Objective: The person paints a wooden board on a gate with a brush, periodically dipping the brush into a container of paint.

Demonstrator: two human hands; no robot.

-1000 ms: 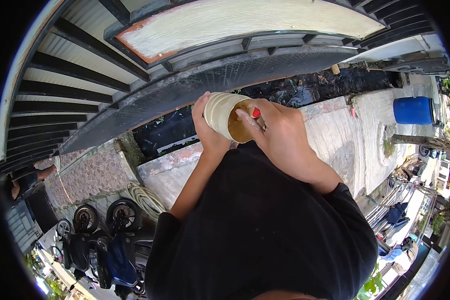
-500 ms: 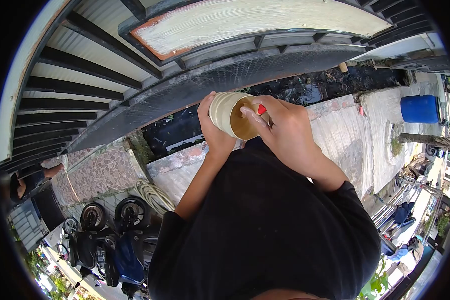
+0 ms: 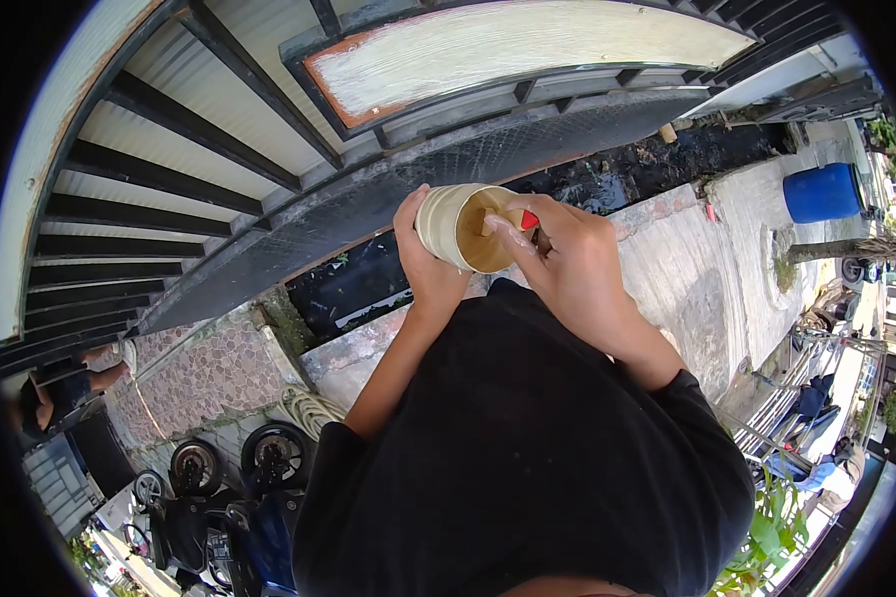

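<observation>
My left hand (image 3: 432, 257) is wrapped round a ribbed cream plastic cup (image 3: 441, 225), tilted with its mouth toward the right. Inside, the wall is coated yellowish-brown. My right hand (image 3: 579, 267) pinches a paintbrush (image 3: 530, 219) with a red handle end at the cup's mouth. Its bristle end is mostly hidden by the fingers and the rim. Whitish smears mark the fingers of this hand. Beyond the hands is a railing with a streaky cream-white panel (image 3: 528, 55) in a dark frame.
Below the dark metal base of the railing (image 3: 159, 204) runs an open gutter with dark water (image 3: 607, 184). A blue barrel (image 3: 821, 193) stands on the concrete at right. Motorbikes (image 3: 239, 527) and a coiled hose (image 3: 314, 410) are at lower left. Another person (image 3: 65, 393) is at far left.
The view has shifted slightly, so the railing and panel sit a little differently. Both hands keep their holds, with the brush still at the cup's mouth.
</observation>
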